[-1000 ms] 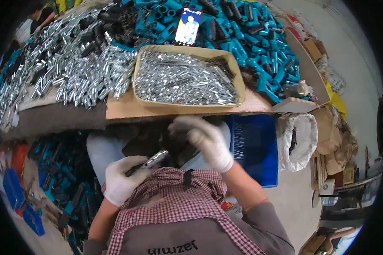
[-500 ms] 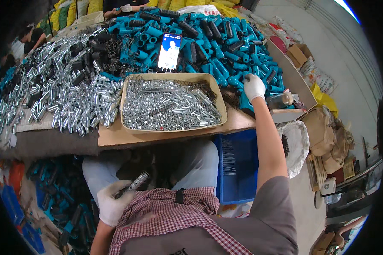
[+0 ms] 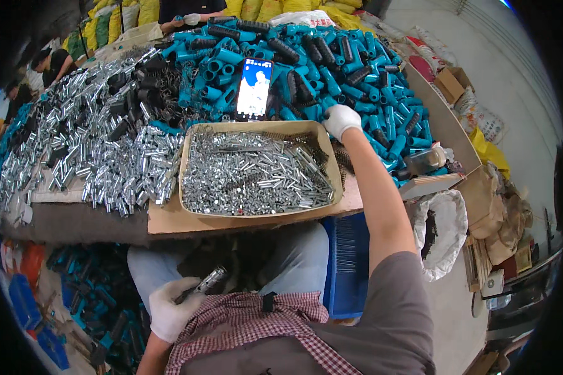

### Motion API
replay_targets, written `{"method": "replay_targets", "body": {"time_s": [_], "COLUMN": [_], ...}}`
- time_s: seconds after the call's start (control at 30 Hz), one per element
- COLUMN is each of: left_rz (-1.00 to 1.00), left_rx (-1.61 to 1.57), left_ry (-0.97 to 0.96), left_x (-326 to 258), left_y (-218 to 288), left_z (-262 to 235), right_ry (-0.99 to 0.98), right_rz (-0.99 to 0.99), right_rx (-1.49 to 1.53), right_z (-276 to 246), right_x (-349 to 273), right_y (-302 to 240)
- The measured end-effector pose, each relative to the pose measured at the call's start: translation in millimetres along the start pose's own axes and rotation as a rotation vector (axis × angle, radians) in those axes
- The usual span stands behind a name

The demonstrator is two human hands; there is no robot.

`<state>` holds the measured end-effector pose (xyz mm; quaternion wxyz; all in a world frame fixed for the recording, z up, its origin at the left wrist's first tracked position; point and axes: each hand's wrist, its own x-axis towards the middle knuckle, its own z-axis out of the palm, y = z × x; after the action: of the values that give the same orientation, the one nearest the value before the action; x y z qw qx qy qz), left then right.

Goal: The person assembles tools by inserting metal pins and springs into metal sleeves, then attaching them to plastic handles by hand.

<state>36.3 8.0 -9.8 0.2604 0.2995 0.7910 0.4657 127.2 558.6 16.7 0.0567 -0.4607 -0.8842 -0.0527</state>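
Note:
My left hand [image 3: 174, 309], in a white glove, is closed around a shiny metal cylinder [image 3: 211, 280] with a dark part beside it, held over my lap. My right hand [image 3: 342, 122], also gloved in white, reaches to the near edge of a heap of teal plastic housings [image 3: 353, 90], just past the far right corner of a cream tray [image 3: 263, 216]. Its fingers are curled and point away from me, so whatever they grip is hidden. Small metal pins, studs and dark springs fill the tray.
A lit phone [image 3: 254, 89] stands behind the tray. Loose metal cylinders [image 3: 84, 147] cover the table's left side. Below the table edge are a blue crate [image 3: 347, 269] and a white sack [image 3: 441, 228]. Other people [image 3: 191, 14] work at the far side.
My right hand has moved left, from the right part of the teal heap to beside the tray's far corner. My left hand still holds the metal cylinder. The whole view has shifted slightly.

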Motion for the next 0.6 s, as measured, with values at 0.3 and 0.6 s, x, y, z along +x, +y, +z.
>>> {"method": "replay_targets", "body": {"time_s": [0.3,0.6], "left_rz": [0.083,0.05], "left_rx": [0.037,0.079], "left_ry": [-0.007,-0.017], "left_x": [6,-1], "left_y": [9,4], "left_z": [-2,-19], "right_ry": [-0.205,0.296], "right_rz": [0.007,-0.115], "right_rx": [0.007,0.127], "right_z": [0,-93], "right_x": [18,-90], "right_y": [1,-22]}}
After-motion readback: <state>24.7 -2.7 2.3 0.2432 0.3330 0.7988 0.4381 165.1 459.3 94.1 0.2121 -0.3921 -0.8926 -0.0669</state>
